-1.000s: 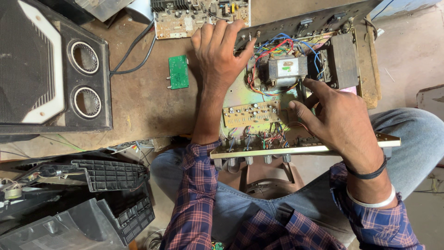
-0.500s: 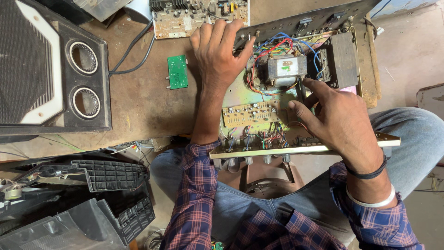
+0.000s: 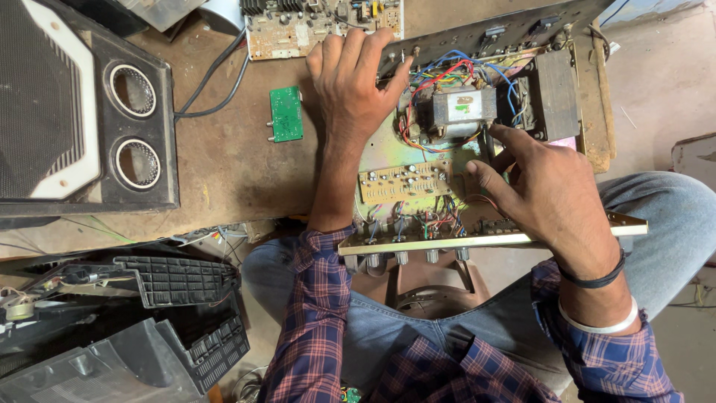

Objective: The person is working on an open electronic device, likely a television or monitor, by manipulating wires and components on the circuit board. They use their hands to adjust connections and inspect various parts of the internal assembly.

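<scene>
Free: bare tabletop (image 3: 224, 172) btwn speaker box (image 3: 82, 112) & amp chassis (image 3: 477, 149) | Obstacles: small green board (image 3: 286, 113), black cable (image 3: 216, 82), transformer (image 3: 464, 110) w/ wire tangle | Chassis interior: tight.

So the count: one opened metal amplifier chassis (image 3: 418, 153) on the brown tabletop (image 3: 224, 172), with one grey boxy transformer (image 3: 464, 110), one tan oblong circuit board (image 3: 404, 183) inside it and four little knobs (image 3: 414, 257) poking out along its front edge. Loose boards: two, one small green rectangular board (image 3: 286, 113) and one bigger beige populated board (image 3: 321, 22) at the top edge. Then one black speaker cabinet (image 3: 82, 112) with two round ports (image 3: 134, 127), two black plastic grille panels (image 3: 179, 280) down on the floor, and two hands, left hand (image 3: 356, 82) and right hand (image 3: 544, 194), the right wrist wearing two bands (image 3: 600, 298), one black and one white.
</scene>
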### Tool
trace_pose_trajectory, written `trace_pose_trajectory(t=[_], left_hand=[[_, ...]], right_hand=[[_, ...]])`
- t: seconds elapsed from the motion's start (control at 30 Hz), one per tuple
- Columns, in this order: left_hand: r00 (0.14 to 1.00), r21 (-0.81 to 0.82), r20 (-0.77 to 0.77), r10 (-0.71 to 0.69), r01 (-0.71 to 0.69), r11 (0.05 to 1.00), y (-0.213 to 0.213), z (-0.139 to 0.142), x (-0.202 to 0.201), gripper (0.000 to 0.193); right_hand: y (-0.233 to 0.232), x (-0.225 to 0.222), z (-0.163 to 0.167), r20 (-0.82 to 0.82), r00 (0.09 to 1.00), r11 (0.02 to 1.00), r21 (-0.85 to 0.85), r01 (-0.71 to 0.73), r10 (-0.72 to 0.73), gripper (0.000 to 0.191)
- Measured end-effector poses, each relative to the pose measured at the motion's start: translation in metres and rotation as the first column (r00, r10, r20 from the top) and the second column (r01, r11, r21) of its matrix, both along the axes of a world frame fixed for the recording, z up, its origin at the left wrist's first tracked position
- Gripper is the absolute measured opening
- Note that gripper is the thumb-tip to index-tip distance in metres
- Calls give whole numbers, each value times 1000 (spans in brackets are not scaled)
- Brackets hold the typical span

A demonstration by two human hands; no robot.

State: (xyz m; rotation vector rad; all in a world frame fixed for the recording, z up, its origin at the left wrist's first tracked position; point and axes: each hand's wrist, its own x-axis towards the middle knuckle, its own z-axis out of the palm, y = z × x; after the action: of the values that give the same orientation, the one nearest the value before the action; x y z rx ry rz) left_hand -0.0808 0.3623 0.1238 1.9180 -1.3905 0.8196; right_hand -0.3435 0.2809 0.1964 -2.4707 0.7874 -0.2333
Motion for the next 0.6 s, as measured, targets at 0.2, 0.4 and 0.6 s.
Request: trace_pose_trajectory(t=[0.2, 0.4, 0.6], left_hand=[[1000, -5, 19, 1, -1, 1000, 1, -3, 1, 44], [1000, -4, 19, 2, -1, 1000, 3, -3, 2, 44], [1000, -11, 24, 4, -3, 1000, 5, -1, 0, 44]], right_hand=[[3, 0, 1, -11, 1000, 1000, 14, 10, -10, 52], [4, 0, 2, 3, 1000, 1000, 16, 3, -3, 52], [6, -1, 2, 2, 1000, 1000, 17, 5, -5, 53]])
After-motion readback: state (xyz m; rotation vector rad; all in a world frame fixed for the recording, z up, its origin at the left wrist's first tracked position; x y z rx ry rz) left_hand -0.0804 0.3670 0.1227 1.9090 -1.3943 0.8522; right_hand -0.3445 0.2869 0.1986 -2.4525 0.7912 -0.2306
